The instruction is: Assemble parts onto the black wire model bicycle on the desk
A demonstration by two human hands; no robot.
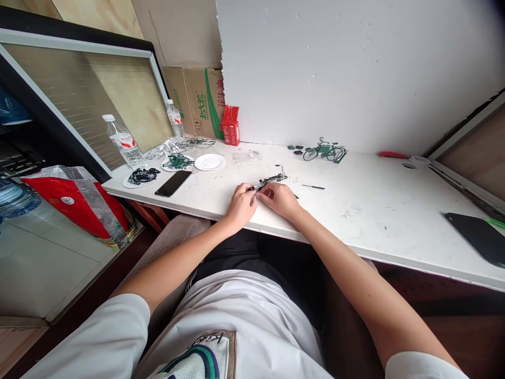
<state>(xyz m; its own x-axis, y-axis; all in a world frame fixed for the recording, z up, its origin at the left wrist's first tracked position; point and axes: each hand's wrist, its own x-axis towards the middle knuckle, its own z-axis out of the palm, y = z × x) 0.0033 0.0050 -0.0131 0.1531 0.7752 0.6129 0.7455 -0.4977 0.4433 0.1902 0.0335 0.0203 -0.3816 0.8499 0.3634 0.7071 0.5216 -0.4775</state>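
Observation:
A small black and silver model bicycle frame point(279, 176) lies between my two hands near the front edge of the white table. My left hand point(242, 206) is closed, its fingertips pinching the frame's left end. From the other side my right hand point(279, 199) bends over the lower part of the frame, fingers closed on it. The handlebar end sticks out beyond my right fingers. A finished-looking green model bicycle point(325, 151) stands farther back on the table. A thin dark tool point(313, 187) lies to the right of my hands.
White plates point(210, 162) and a phone point(173, 183) lie left, with green and black parts point(144, 176) nearby. Behind them are two water bottles point(125, 145), a red box point(231, 126) and a carton point(193, 100). A black object point(477, 237) lies at the far right.

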